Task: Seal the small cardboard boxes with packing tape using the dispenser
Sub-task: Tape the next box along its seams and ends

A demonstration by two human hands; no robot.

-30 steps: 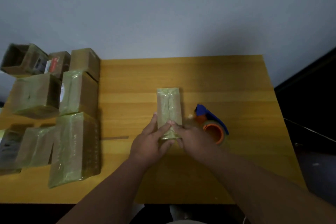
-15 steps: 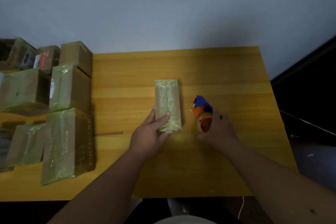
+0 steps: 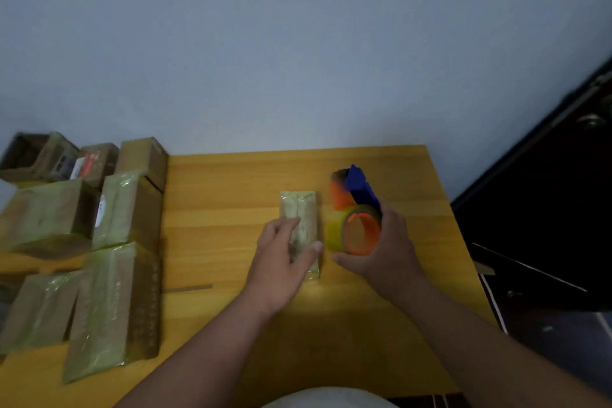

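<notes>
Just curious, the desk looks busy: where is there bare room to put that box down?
Bare wooden table lies between the stacked boxes and the small box, also behind it toward the wall. The left edge is crowded; the hands fill the middle.

Table (image 3: 231, 182) is smooth yellow wood with a satin sheen; box (image 3: 299, 209) is cardboard under glossy, crinkled clear tape; dispenser (image 3: 356, 195) is matt orange and blue plastic carrying a glossy tape roll (image 3: 336, 233).
</notes>
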